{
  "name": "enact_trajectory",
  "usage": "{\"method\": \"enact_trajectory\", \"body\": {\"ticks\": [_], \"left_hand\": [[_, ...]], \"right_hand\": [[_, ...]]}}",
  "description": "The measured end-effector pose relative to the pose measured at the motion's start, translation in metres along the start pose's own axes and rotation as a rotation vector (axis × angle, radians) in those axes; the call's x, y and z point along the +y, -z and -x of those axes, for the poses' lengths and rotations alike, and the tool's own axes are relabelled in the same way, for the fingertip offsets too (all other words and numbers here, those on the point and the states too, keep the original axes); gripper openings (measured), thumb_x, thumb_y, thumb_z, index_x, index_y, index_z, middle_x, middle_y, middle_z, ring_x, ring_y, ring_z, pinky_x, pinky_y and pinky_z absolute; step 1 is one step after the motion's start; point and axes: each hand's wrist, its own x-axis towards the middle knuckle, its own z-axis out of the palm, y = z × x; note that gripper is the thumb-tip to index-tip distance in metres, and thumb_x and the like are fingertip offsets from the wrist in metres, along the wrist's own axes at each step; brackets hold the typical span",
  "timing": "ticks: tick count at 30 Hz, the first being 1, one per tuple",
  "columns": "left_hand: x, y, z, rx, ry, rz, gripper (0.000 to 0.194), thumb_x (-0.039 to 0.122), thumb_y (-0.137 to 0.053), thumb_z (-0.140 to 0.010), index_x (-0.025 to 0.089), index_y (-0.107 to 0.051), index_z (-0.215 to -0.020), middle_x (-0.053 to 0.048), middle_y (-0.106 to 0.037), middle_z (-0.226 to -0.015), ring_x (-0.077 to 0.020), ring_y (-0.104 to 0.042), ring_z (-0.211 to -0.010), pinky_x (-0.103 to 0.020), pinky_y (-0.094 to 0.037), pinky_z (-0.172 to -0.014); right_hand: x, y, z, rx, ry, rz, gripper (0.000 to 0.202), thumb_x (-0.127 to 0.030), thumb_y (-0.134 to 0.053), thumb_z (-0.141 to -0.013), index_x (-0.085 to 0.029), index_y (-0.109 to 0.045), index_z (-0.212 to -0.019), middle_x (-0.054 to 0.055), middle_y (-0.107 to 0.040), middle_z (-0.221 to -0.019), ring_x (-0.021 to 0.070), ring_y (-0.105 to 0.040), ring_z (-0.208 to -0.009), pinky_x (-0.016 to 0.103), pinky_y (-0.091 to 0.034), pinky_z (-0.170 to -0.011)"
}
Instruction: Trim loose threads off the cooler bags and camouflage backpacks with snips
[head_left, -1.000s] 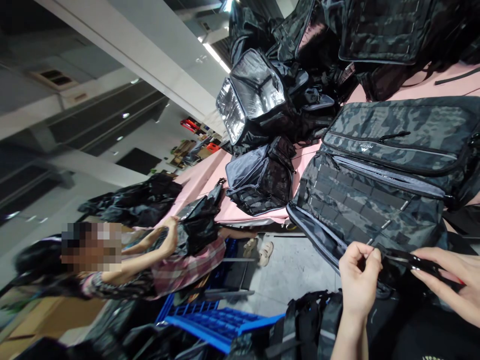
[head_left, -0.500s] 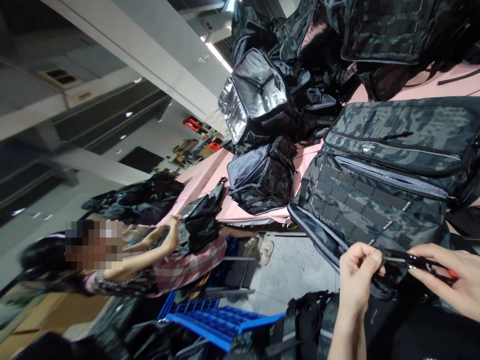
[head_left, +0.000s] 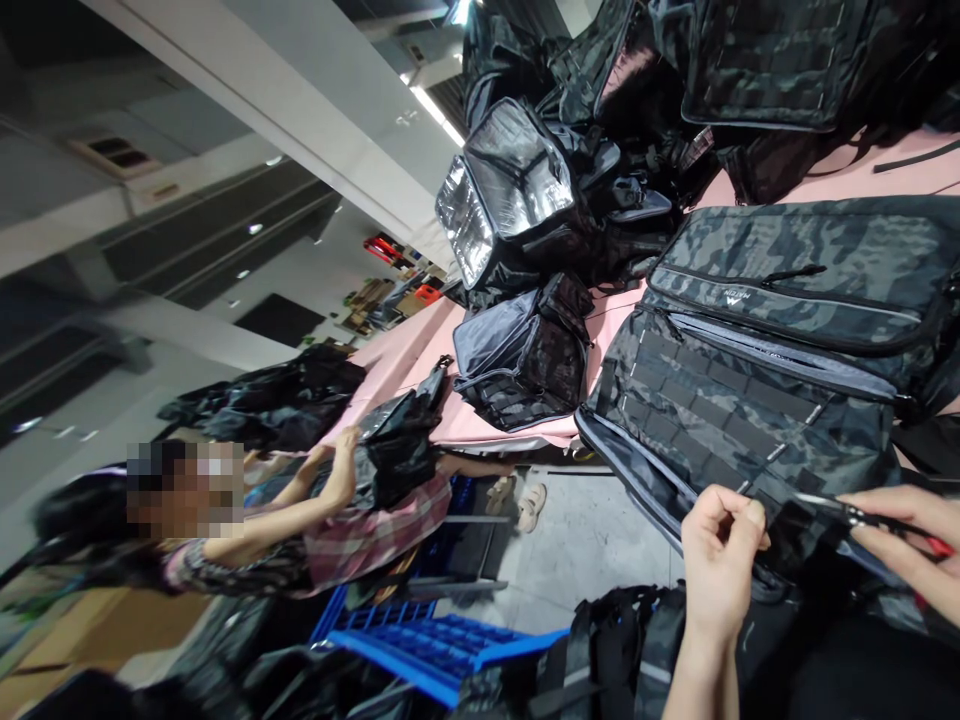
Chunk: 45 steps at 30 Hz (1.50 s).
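At the lower right, my left hand (head_left: 724,550) is closed in a pinch in front of the large dark camouflage backpack (head_left: 720,400). What lies between its thumb and fingers is too small to make out. To its right, my right hand (head_left: 911,535) grips slim snips (head_left: 855,512) with dark handles, a bit of red and a narrow metal tip. The tip points left toward the pinched fingers, with a gap between. The backpack lies on its back with its webbing rows showing and its grey-lined zip openings partly apart.
Beyond the backpack, a small open bag (head_left: 517,350) and a silver-lined cooler bag (head_left: 517,180) rest on the pink table (head_left: 405,350). More dark bags pile up behind. A co-worker (head_left: 277,510) handles a bag at left. A blue crate (head_left: 435,650) stands below.
My right hand has drawn the snips away to the right, widening the gap from my left hand. My left hand stays pinched in nearly the same place.
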Motion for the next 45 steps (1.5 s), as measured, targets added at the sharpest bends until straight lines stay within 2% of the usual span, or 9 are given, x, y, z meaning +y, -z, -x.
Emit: {"method": "enact_trajectory", "body": {"ticks": [6,13,22,25,28,33,36,39,45], "left_hand": [[0.000,-0.001,0.003,0.029,-0.044,-0.041,0.033,0.042,-0.065,-0.079,0.016,-0.051,-0.065,0.002,-0.050,-0.057,-0.0097,-0.044,-0.057,-0.023,-0.037,-0.060],[0.000,-0.004,0.004,0.016,-0.043,-0.035,0.034,0.042,-0.066,-0.079,0.016,-0.051,-0.064,0.002,-0.051,-0.057,-0.0095,-0.045,-0.057,-0.022,-0.039,-0.060],[-0.001,-0.006,0.005,0.015,-0.030,-0.022,0.038,0.049,-0.068,-0.078,0.016,-0.053,-0.065,0.002,-0.053,-0.057,-0.0100,-0.047,-0.058,-0.023,-0.041,-0.062],[-0.001,-0.005,0.005,0.020,-0.019,-0.007,0.040,0.051,-0.069,-0.076,0.016,-0.054,-0.065,0.002,-0.053,-0.057,-0.0101,-0.047,-0.057,-0.023,-0.041,-0.062],[-0.001,-0.001,0.004,0.027,-0.023,0.007,0.043,0.054,-0.070,-0.074,0.016,-0.053,-0.063,0.002,-0.052,-0.056,-0.0099,-0.046,-0.056,-0.023,-0.040,-0.062],[-0.001,0.005,0.002,-0.112,0.023,-0.029,0.053,0.063,-0.066,-0.074,0.016,-0.049,-0.059,0.001,-0.051,-0.052,-0.0085,-0.042,-0.053,-0.023,-0.035,-0.059],[-0.001,0.006,0.001,-0.202,0.066,-0.103,0.055,0.067,-0.065,-0.073,0.016,-0.049,-0.061,0.001,-0.050,-0.053,-0.0086,-0.041,-0.052,-0.023,-0.033,-0.056],[-0.001,0.006,0.001,-0.264,0.055,-0.178,0.053,0.067,-0.064,-0.074,0.015,-0.053,-0.064,0.000,-0.052,-0.058,-0.0099,-0.044,-0.056,-0.023,-0.034,-0.057],[-0.002,0.002,-0.002,-0.160,0.000,-0.106,0.041,0.055,-0.064,-0.080,0.015,-0.056,-0.072,0.000,-0.053,-0.062,-0.0104,-0.048,-0.058,-0.023,-0.040,-0.060]], "right_hand": [[-0.010,-0.002,-0.001,-0.075,0.272,0.110,0.020,-0.028,-0.058,-0.090,-0.032,-0.063,-0.109,-0.007,-0.071,-0.094,0.0157,-0.069,-0.070,0.020,-0.057,-0.066],[0.000,-0.001,0.001,-0.162,0.300,0.133,0.023,-0.032,-0.060,-0.090,-0.027,-0.063,-0.113,-0.003,-0.071,-0.100,0.0161,-0.069,-0.076,0.018,-0.057,-0.064],[-0.001,-0.002,-0.002,-0.127,0.356,0.121,0.020,-0.030,-0.059,-0.091,-0.024,-0.064,-0.110,-0.003,-0.071,-0.099,0.0161,-0.070,-0.080,0.022,-0.058,-0.072],[0.001,-0.001,0.002,-0.175,0.273,0.057,0.020,-0.032,-0.061,-0.089,-0.027,-0.066,-0.108,-0.003,-0.072,-0.096,0.0174,-0.070,-0.076,0.021,-0.057,-0.064],[0.007,0.003,0.007,-0.164,0.055,-0.087,0.019,-0.038,-0.062,-0.088,-0.028,-0.067,-0.103,-0.002,-0.071,-0.089,0.0174,-0.068,-0.070,0.017,-0.055,-0.057],[0.020,0.005,0.000,-0.016,-0.238,-0.226,0.030,-0.047,-0.064,-0.084,-0.025,-0.066,-0.105,0.003,-0.070,-0.101,0.0192,-0.068,-0.090,0.014,-0.053,-0.079],[0.025,-0.002,-0.008,-0.114,-0.267,-0.264,0.047,-0.050,-0.070,-0.079,-0.024,-0.062,-0.118,0.006,-0.069,-0.109,0.0218,-0.067,-0.097,0.021,-0.054,-0.083],[0.029,-0.013,-0.012,-0.127,-0.246,-0.201,0.047,-0.051,-0.071,-0.077,-0.023,-0.065,-0.114,0.006,-0.069,-0.106,0.0229,-0.068,-0.092,0.026,-0.058,-0.079],[0.045,-0.022,-0.003,-0.082,-0.234,-0.171,0.033,-0.048,-0.063,-0.082,-0.021,-0.065,-0.099,0.004,-0.069,-0.087,0.0203,-0.068,-0.079,0.025,-0.057,-0.068]]}}
